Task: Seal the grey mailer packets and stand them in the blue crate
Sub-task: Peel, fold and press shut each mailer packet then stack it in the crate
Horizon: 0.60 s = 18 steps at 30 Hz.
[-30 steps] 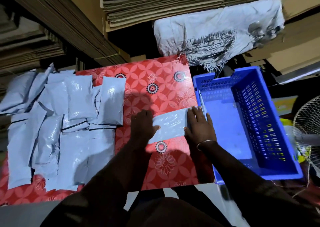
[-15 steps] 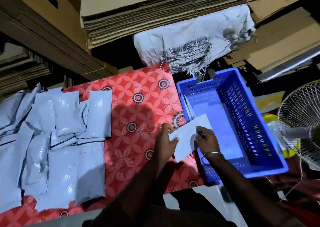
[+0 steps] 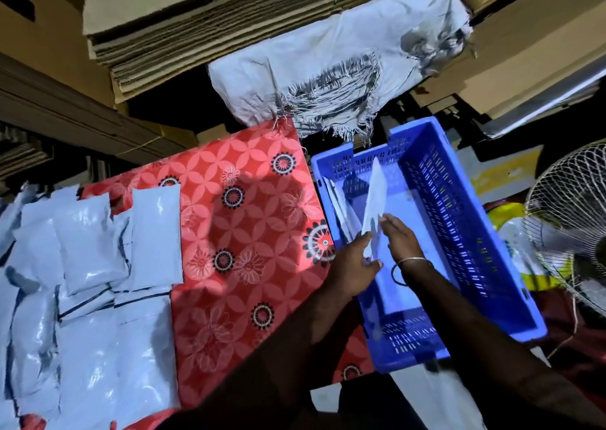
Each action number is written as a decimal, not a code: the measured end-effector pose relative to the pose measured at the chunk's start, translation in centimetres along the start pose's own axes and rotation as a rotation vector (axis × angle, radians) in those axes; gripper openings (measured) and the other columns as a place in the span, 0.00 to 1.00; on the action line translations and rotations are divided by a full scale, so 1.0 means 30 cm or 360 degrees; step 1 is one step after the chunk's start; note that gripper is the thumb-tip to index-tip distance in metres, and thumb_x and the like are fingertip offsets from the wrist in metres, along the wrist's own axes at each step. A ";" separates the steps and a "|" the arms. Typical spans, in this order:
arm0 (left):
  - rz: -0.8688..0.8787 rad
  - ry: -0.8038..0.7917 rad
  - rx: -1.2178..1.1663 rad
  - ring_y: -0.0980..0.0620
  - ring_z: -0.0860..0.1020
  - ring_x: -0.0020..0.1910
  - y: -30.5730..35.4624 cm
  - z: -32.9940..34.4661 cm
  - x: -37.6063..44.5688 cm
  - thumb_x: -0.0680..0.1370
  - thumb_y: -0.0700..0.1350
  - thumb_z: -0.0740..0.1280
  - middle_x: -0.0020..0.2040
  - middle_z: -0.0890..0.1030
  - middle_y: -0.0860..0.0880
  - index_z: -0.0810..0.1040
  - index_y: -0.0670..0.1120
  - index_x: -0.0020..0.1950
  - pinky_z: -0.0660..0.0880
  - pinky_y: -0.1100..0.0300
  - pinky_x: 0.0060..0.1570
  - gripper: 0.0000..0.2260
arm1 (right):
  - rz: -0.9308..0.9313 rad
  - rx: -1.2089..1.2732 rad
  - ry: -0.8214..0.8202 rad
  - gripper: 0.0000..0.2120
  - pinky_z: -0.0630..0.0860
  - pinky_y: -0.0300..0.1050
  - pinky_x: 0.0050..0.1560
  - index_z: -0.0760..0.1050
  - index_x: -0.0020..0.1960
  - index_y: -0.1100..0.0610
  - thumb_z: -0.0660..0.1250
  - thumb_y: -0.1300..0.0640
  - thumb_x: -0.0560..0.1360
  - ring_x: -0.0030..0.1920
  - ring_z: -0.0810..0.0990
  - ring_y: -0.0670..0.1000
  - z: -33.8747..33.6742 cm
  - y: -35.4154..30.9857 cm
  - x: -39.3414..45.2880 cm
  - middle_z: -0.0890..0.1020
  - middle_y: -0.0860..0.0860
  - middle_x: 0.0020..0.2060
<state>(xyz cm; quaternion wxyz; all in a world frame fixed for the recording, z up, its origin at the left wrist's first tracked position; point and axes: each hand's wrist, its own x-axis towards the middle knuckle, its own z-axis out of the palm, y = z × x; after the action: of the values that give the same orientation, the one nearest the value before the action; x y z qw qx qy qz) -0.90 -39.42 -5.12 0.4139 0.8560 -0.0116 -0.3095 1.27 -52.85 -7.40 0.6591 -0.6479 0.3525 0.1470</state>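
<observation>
A grey mailer packet (image 3: pixel 374 200) is held on edge inside the blue crate (image 3: pixel 465 232), near its left wall. My left hand (image 3: pixel 352 262) grips its near end from the left, and my right hand (image 3: pixel 398 237) pinches it from the right. Another packet (image 3: pixel 336 205) leans against the crate's left wall. Several more grey packets (image 3: pixel 91 265) lie in a loose heap on the left of the red flowered table (image 3: pixel 246 232).
A frayed white sack (image 3: pixel 328 78) and stacks of flat cardboard (image 3: pixel 196 26) stand behind the table. A wire fan guard (image 3: pixel 570 232) is at the far right, beside the crate. The crate floor to the right of the held packet is bare.
Both hands have lifted the packet off the table, carried it right over the crate's edge, and turned it on edge inside the crate. The camera has swung right.
</observation>
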 end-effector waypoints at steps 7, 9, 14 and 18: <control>-0.0431 -0.0230 -0.0216 0.49 0.72 0.70 -0.024 0.087 0.149 0.79 0.39 0.71 0.78 0.67 0.42 0.56 0.42 0.83 0.67 0.60 0.67 0.36 | 0.0064 -0.0200 -0.0247 0.19 0.63 0.44 0.74 0.70 0.74 0.61 0.59 0.56 0.85 0.71 0.71 0.51 0.061 -0.018 0.219 0.74 0.53 0.70; -0.0501 -0.0315 -0.0241 0.50 0.75 0.57 -0.041 0.105 0.168 0.75 0.41 0.71 0.68 0.75 0.41 0.58 0.43 0.81 0.73 0.57 0.54 0.38 | 0.0130 -0.0245 -0.0349 0.19 0.61 0.44 0.75 0.67 0.74 0.64 0.56 0.59 0.86 0.73 0.69 0.53 0.078 -0.005 0.267 0.72 0.57 0.72; -0.0584 -0.0367 -0.0120 0.33 0.73 0.70 -0.109 0.139 0.246 0.66 0.45 0.71 0.81 0.58 0.34 0.55 0.50 0.82 0.76 0.46 0.64 0.46 | 0.0237 -0.0255 -0.0352 0.20 0.65 0.38 0.65 0.70 0.73 0.65 0.58 0.56 0.85 0.73 0.70 0.55 0.123 0.023 0.329 0.72 0.58 0.72; -0.0579 -0.0486 -0.0058 0.38 0.77 0.66 -0.069 0.104 0.252 0.66 0.38 0.69 0.82 0.47 0.34 0.62 0.42 0.81 0.76 0.59 0.51 0.42 | 0.0315 -0.0081 -0.0389 0.19 0.70 0.21 0.38 0.67 0.73 0.67 0.57 0.60 0.85 0.67 0.70 0.50 0.159 0.030 0.337 0.72 0.53 0.65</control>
<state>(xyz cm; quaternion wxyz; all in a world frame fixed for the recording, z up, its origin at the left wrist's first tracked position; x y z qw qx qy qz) 3.05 -42.33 -11.98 0.3603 0.7796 0.0861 -0.5049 9.14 -50.84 -15.12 0.6628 -0.6037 0.3279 0.2978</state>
